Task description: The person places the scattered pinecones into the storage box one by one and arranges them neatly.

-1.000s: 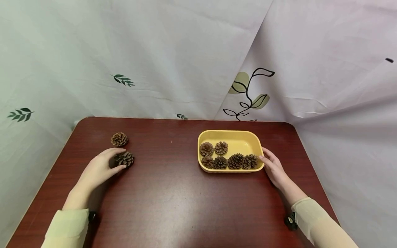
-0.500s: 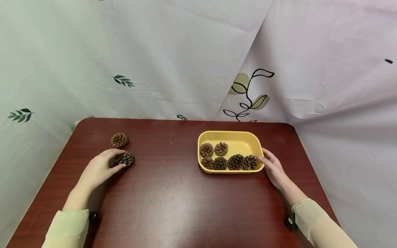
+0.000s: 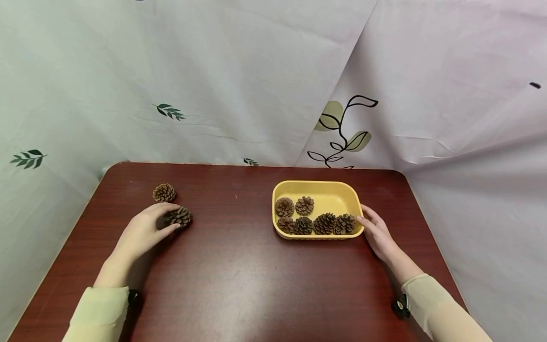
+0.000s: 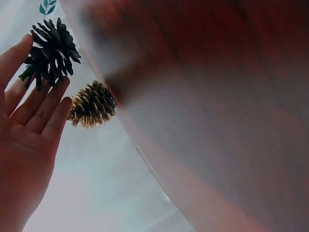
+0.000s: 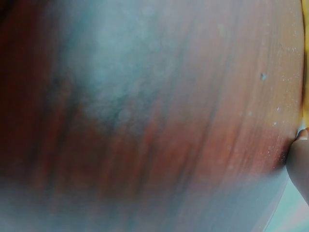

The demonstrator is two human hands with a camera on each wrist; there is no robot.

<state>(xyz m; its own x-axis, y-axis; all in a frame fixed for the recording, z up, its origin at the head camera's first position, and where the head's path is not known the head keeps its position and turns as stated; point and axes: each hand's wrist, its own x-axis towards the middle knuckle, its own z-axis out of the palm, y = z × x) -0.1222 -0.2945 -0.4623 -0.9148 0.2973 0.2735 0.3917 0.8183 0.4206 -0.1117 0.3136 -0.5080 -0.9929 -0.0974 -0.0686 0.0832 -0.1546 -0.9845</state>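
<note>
At the left of the table, my left hand (image 3: 143, 230) pinches a dark brown pine cone (image 3: 181, 216) between thumb and fingers. The left wrist view shows the same pine cone (image 4: 52, 54) at the fingertips, its scales spread wide. A lighter pine cone (image 3: 164, 193) lies just behind that hand. My right hand (image 3: 378, 235) holds the right end of a yellow rectangular tub (image 3: 317, 236), thumb at the rim and fingers along the outside. Several pine cones (image 3: 325, 223) sit in the tub, most along its near side. Only a bit of the right hand (image 5: 300, 162) shows in the right wrist view.
Everything stands on a dark red-brown wooden table (image 3: 239, 280) with rounded far corners. Pale cloth (image 3: 231, 85) printed with leaves hangs behind the table and along its sides.
My left hand has shifted slightly to the right, and the pine cone at its fingertips has moved with it. The right hand and the tub have stayed in place.
</note>
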